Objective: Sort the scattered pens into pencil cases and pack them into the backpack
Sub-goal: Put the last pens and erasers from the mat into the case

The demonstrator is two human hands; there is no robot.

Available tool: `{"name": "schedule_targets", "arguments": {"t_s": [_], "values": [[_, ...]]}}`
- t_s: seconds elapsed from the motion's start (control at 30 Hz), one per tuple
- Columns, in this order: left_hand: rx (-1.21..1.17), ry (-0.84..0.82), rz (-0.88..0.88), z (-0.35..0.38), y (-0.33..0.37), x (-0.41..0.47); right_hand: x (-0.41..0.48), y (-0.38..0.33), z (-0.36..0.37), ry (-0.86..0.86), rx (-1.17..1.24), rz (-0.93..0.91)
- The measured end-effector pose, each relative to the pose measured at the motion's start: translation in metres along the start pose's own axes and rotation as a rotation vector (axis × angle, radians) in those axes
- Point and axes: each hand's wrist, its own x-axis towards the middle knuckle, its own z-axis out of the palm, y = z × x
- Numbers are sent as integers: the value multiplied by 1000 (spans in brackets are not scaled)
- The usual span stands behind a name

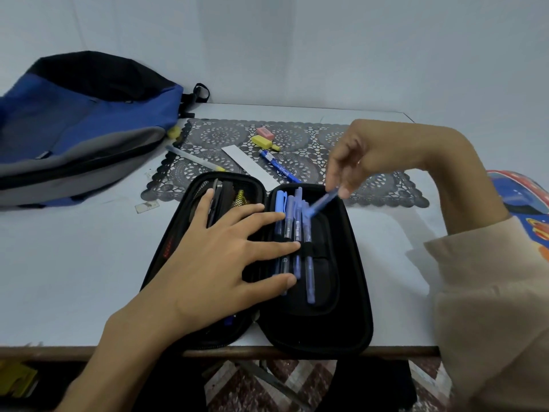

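Your right hand (365,156) pinches blue pen (322,203), slanted, lower end dipping into right half of open pencil case (353,263). Stowed pens (297,233) lie near-to-far just left of it. Your left hand (214,257) flat, fingers spread, pressing them. Turn held pen parallel to that row

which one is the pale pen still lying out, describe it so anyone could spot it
Find the blue backpack on the left of the table; a grey lace mat lies right of it. On the mat's left part, between backpack and the open black case, lies the pale pen. Unlike the dark blue pen right of the white card, it is whitish with a yellow tip.
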Motion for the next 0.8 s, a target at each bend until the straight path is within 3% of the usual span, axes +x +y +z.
{"name": "schedule_targets", "arguments": {"t_s": [0.17,0.33,0.57,0.8], "values": [[-32,46,23,3,-1,-1,7,-5,9,-46,-153,56],[-40,64,30,4,-1,0,21,-19,24,-100,-186,-53],[-48,79,25,5,-1,0,26,-19,25,-161,-138,-58],[-57,72,14,4,-1,-1,23,-9,22,-100,-100,-44]]}}
